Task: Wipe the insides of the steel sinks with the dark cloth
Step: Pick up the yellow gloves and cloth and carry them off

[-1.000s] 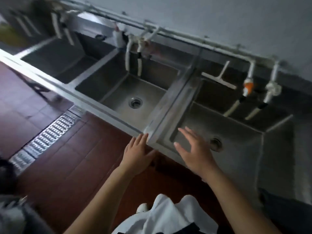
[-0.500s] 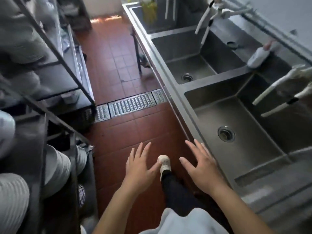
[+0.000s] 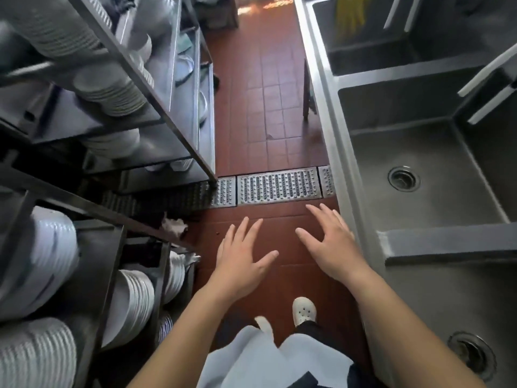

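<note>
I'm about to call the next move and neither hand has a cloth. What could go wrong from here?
1. Both the left hand and right hand hang open with no grip on anything, and no dark cloth shows, so wiping may well stall.
2. The aisle between the plate rack and the steel sinks is narrow; an elbow could knock the stacked plates.
3. The floor drain grate lies just ahead and might catch a shoe.

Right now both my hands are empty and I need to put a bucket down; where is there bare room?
Free: the red tile floor between the rack and the sink front, past the floor grate; also the middle sink basin around its drain. Crowded: the rack, packed with stacked plates.
</note>
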Action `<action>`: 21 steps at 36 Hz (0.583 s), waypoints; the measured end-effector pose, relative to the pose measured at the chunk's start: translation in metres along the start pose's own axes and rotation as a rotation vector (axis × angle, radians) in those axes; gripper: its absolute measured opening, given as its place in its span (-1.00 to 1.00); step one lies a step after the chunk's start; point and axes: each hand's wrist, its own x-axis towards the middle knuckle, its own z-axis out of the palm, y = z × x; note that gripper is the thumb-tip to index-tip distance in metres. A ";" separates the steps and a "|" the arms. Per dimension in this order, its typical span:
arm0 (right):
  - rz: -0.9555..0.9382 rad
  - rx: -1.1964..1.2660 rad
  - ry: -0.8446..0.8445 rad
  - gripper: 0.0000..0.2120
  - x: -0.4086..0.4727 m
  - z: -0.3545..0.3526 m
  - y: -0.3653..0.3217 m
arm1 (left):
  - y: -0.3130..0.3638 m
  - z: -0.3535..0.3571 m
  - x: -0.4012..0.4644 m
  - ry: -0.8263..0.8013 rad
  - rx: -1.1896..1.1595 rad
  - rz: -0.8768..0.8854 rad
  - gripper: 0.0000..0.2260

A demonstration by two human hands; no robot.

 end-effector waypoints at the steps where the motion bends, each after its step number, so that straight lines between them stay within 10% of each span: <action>1: -0.023 -0.016 -0.001 -0.42 0.017 -0.004 -0.006 | -0.001 -0.006 0.012 -0.010 0.000 -0.019 -0.33; 21: 0.142 -0.120 0.155 -0.45 0.353 -0.092 -0.135 | 0.023 -0.213 0.436 -0.071 -0.104 0.242 -0.32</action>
